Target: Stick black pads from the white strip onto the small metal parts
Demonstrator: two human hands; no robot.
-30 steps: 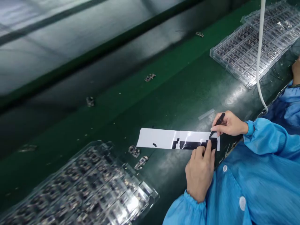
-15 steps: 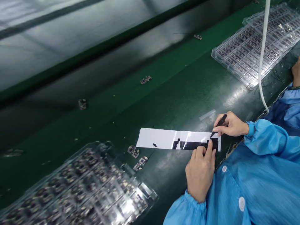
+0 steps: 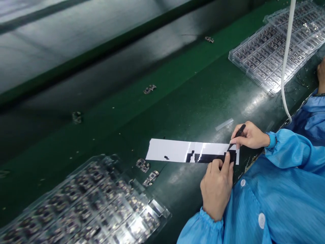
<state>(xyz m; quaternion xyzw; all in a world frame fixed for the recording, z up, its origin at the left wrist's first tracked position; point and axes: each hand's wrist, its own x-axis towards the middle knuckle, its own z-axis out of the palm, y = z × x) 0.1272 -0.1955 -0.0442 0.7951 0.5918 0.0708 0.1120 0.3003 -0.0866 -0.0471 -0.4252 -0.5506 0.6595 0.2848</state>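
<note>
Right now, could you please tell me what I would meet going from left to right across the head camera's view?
In order: tray of parts → white strip → right hand holding a black tool → white cable.

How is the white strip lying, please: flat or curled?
Flat: the white strip lies spread on the green bench, one end pressed by the left hand, beside the right hand's black tool.

We see a white strip [image 3: 175, 150] with black stepped blocks along its near edge, a black tool [image 3: 237, 135], our bright blue coat [image 3: 279, 203] with white buttons [image 3: 261, 220], a glossy dark green belt [image 3: 177, 101], clear trays [image 3: 269, 88] gridded with dark and silver parts [image 3: 256, 57], a white cable [image 3: 286, 61]
</note>
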